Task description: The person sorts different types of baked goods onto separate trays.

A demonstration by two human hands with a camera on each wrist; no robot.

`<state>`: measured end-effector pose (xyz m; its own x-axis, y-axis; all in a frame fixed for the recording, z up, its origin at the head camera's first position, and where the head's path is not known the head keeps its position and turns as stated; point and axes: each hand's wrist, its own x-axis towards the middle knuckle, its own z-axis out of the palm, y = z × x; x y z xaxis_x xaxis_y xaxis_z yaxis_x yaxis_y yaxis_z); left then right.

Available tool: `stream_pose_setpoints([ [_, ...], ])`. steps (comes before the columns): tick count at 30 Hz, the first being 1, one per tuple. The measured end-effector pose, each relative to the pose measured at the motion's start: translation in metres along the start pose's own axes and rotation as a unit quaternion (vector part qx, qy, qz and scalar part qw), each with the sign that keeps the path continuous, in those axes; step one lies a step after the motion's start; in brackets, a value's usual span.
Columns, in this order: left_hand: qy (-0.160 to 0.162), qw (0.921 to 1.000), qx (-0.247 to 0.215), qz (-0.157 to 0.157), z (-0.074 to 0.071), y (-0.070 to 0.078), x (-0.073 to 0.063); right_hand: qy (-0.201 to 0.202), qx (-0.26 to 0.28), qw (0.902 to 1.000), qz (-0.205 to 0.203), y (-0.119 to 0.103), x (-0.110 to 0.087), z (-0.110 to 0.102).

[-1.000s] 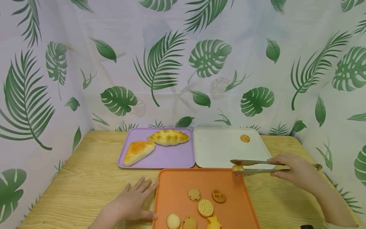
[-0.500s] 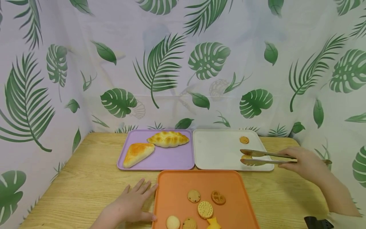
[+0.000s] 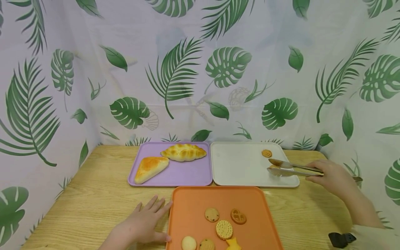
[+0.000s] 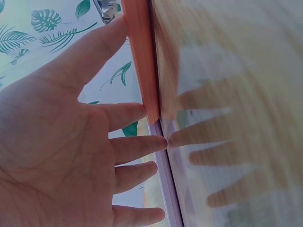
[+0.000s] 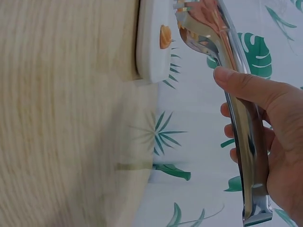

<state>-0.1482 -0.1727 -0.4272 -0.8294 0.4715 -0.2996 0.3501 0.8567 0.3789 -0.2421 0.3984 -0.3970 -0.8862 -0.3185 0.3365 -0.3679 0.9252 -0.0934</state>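
My right hand [image 3: 334,178] grips a pair of metal tongs [image 5: 251,156], thumb on one side and fingers on the other. Between the tong tips sits a small golden-brown cookie [image 3: 275,167], partly hidden by them, over the right part of the white tray [image 3: 240,165]. A brown swirled cookie [image 3: 266,153] lies on that tray just behind the tips. With fingers spread and straight, my left hand [image 3: 142,220] touches the left edge of the orange tray [image 3: 190,199]; in the left wrist view its thumb and forefinger meet the orange rim [image 4: 142,61].
On the orange tray lie a pretzel-shaped cookie [image 3: 238,216], a dotted round cookie [image 3: 224,229], a yellow star-shaped one [image 3: 233,244] and several other round ones. A purple tray [image 3: 184,175] holds a triangular bread [image 3: 150,169] and a braided bread [image 3: 183,152]. A leaf-print cloth [image 3: 187,69] stands behind.
My right hand has carried the tongs and cookie from the orange tray's far right corner to over the white tray, rightward and away, then lower. The left hand stays at the orange tray's edge.
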Motion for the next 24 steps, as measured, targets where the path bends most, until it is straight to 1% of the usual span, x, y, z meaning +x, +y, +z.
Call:
stream_pose_setpoints([
  [4,0.0,1.0,-0.001,-0.002,-0.001,0.0,-0.001,-0.017,-0.006,0.9997,0.018,0.004,0.003,0.008],
  [7,-0.002,1.0,-0.007,0.0,-0.001,0.0,0.0,-0.04,-0.003,0.9987,0.031,0.006,0.005,0.013],
  [9,-0.004,0.9999,-0.011,0.002,-0.001,0.0,0.0,-0.048,-0.002,0.9982,0.036,0.008,0.006,0.016],
  [17,-0.004,0.9999,-0.012,0.006,0.0,-0.001,-0.001,-0.05,0.0,0.9977,0.045,0.013,0.008,0.023],
  [24,-0.002,0.9999,-0.008,0.005,0.001,-0.001,0.0,-0.053,0.007,0.9972,0.052,0.013,0.009,0.023],
])
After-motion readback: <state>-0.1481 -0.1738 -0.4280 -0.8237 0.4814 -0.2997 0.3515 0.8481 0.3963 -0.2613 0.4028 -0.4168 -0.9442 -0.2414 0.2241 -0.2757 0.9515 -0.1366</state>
